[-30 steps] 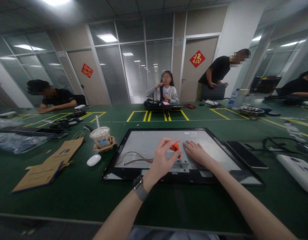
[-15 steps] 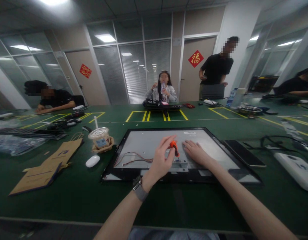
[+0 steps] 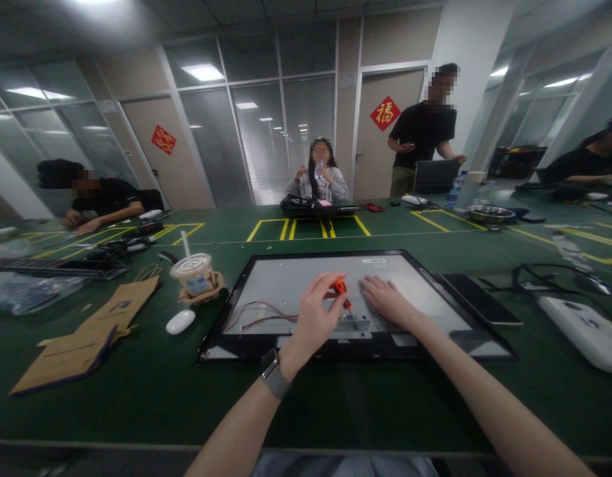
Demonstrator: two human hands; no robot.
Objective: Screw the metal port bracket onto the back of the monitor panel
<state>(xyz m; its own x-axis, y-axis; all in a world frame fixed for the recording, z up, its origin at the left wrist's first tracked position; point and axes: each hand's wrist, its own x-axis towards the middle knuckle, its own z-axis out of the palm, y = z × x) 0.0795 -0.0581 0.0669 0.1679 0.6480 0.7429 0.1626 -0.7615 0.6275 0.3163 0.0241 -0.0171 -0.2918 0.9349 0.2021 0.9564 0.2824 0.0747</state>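
Note:
A flat display panel (image 3: 296, 278) with a black frame and a grey metal back lies on the green table before me. My left hand (image 3: 320, 311), wearing a watch on its wrist, grips an orange-and-black screwdriver (image 3: 341, 289). The screwdriver's shaft points down at a small metal bracket (image 3: 358, 322) near the panel's front edge; whether the tip sits in a screw is too small to tell. My right hand (image 3: 385, 299) rests flat on the panel's back, fingers stretched out, right of the screwdriver. Thin brown wires (image 3: 261, 310) lie on the panel left of the bracket.
Left of the panel stand a drink cup (image 3: 193, 273) with a straw, a white mouse-like case (image 3: 180, 322) and a flattened paper bag (image 3: 97, 324). On the right lie a dark phone-like slab (image 3: 479, 299), cables and a white device (image 3: 584, 331). Several people are around the table.
The screwdriver's handle tilts a little differently in my left hand, its tip staying by the bracket. My right hand stays flat. A standing person across the table has straightened up.

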